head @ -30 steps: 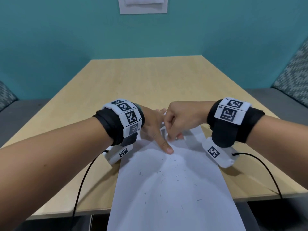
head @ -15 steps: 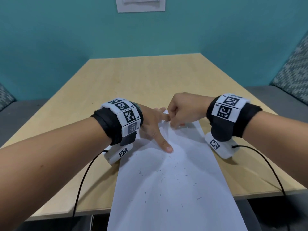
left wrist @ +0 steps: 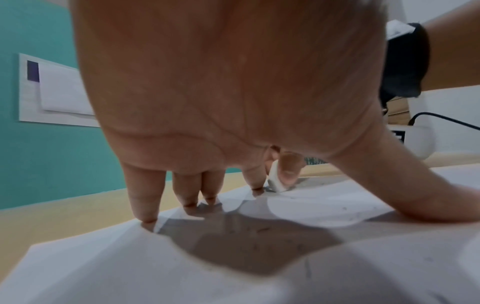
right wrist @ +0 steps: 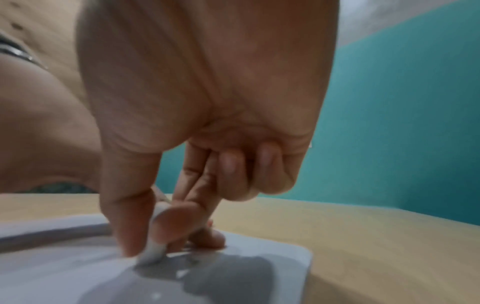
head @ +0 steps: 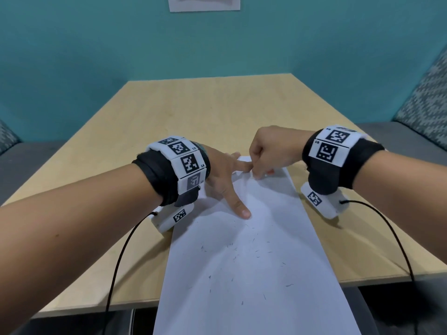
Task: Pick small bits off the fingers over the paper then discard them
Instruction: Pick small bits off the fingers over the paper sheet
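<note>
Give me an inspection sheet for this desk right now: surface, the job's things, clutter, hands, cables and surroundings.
Surface: light wooden table, with white paper hanging over its near edge.
Job's things: small dark bits scattered on the paper; a small white piece pinched by the right hand, what it is cannot be told.
Clutter: nothing seen.
Hands: left hand spread, fingertips pressing the paper; right hand curled, its fingers pinching the white piece against the paper.
Cables: black cable from the left wrist, another from the right.
Surroundings: teal wall, white sheet on it, patterned cushions.
</note>
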Tool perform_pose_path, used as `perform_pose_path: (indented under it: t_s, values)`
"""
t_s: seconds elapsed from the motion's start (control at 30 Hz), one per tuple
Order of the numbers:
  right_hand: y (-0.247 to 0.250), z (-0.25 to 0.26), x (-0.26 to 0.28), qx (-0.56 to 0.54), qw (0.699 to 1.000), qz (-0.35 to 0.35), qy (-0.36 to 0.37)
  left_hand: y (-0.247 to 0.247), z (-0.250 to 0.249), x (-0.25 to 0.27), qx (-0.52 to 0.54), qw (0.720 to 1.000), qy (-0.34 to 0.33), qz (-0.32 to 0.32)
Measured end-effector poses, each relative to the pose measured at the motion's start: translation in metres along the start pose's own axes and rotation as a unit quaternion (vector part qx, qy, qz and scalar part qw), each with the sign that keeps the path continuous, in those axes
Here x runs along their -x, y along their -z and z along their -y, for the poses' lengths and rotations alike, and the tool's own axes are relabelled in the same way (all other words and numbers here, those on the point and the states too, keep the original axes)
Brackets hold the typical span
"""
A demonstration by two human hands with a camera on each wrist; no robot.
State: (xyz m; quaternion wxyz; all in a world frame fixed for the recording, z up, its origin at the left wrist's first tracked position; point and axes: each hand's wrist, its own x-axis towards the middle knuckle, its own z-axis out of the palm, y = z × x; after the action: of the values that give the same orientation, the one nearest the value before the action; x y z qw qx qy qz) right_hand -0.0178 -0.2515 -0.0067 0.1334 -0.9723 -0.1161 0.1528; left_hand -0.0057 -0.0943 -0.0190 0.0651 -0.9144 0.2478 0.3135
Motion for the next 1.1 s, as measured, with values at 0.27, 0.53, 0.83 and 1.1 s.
perform_pose_path:
  t_s: [0.27, 0.53, 0.83, 1.1]
  values:
    - [0.002, -0.004, 0.003, -0.011, 1.0, 0.026, -0.005, 0.003, -0.004, 0.005, -0.002, 1.0, 0.011, 0.0]
    - [-0.001, -0.001, 0.008, -0.023, 0.998, 0.051, -0.006, 0.008, -0.014, 0.016, 0.002, 1.0, -0.002, -0.017]
    - [-0.003, -0.002, 0.008, -0.022, 0.999, 0.036, -0.011, 0.009, -0.016, 0.017, 0.013, 1.0, -0.002, -0.02]
    - [-0.004, -0.003, 0.011, -0.017, 0.997, 0.075, -0.009, 0.01, -0.016, 0.018, 0.023, 1.0, -0.005, -0.016]
